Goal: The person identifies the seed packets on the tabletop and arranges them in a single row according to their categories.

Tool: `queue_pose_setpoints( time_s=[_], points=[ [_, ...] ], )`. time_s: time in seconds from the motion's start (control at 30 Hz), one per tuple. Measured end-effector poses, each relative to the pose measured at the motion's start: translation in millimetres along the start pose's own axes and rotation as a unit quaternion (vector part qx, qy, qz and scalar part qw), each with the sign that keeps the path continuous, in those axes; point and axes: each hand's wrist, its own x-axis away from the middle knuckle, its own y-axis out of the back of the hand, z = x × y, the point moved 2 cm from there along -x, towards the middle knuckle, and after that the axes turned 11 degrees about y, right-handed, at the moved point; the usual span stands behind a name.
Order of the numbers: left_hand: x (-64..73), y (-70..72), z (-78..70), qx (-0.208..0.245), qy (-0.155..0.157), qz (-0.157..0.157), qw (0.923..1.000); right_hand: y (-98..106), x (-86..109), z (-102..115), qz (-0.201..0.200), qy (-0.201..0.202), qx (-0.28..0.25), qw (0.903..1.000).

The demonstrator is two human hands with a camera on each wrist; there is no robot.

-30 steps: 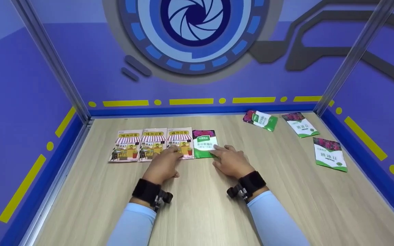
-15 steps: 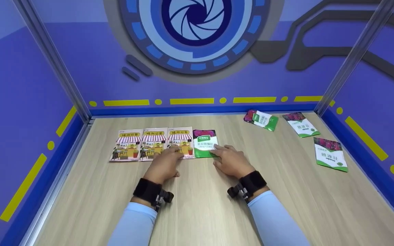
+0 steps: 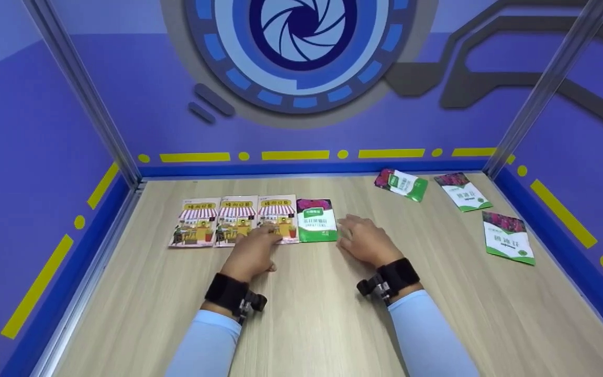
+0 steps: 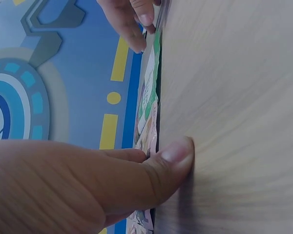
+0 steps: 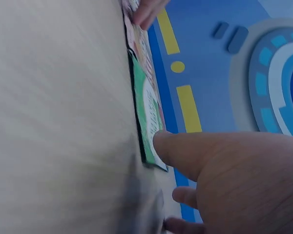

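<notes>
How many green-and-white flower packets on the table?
4: row-end packet right of the pink packets; back packet near the rear wall; corner packet at far right; front packet closer in. Any underneath would be hidden.

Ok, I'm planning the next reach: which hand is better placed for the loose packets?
Probably the right hand: it's nearer the loose packets, while the left hand rests on a pink packet.

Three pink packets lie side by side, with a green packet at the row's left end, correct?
Not left: the green packet lies at the row's right end, as the head view shows. The three pink packets do lie side by side.
</notes>
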Motion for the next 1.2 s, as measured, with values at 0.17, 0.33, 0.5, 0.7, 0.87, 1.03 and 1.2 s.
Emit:
queue_pose_setpoints(
  time_s=[0.17, 0.33, 0.5, 0.7, 0.87, 1.03, 1.2],
  points=[
    [0.5, 1.3, 0.1, -0.002, 0.003, -0.012, 0.9999, 12.4, -3.3, -35.1, -0.006, -0.003, 0.035, 0.9994],
    [1.1, 3.8, 0.1, -0.002, 0.003, -0.022, 0.9998, 32.5, -7.1, -81.5, -0.006, -0.029, 0.033, 0.999],
    [0.5, 3.8, 2.2, 0.009, 0.005, -0.024, 0.9997, 48.2, -3.6, -117.5, 0.015, -0.076, 0.027, 0.9967],
    [-0.8, 2.0, 2.2, 0.017, 0.005, -0.028, 0.9995, 57.1, 3.2, -137.9, 0.032, -0.093, 0.021, 0.995],
    [-1.8, 0.7, 1.3, 0.017, 0.01, -0.025, 0.9995, 59.0, 2.7, -145.2, 0.038, -0.106, 0.02, 0.9934],
    [-1.3, 0.2, 3.1, 0.011, 0.017, -0.031, 0.9993, 53.4, -1.6, -151.2, 0.049, -0.106, 0.016, 0.993],
    [-0.4, 1.1, 4.4, 0.009, 0.021, -0.05, 0.9985, 48.5, -1.0, -158.3, 0.073, -0.102, 0.033, 0.9916]
  ],
)
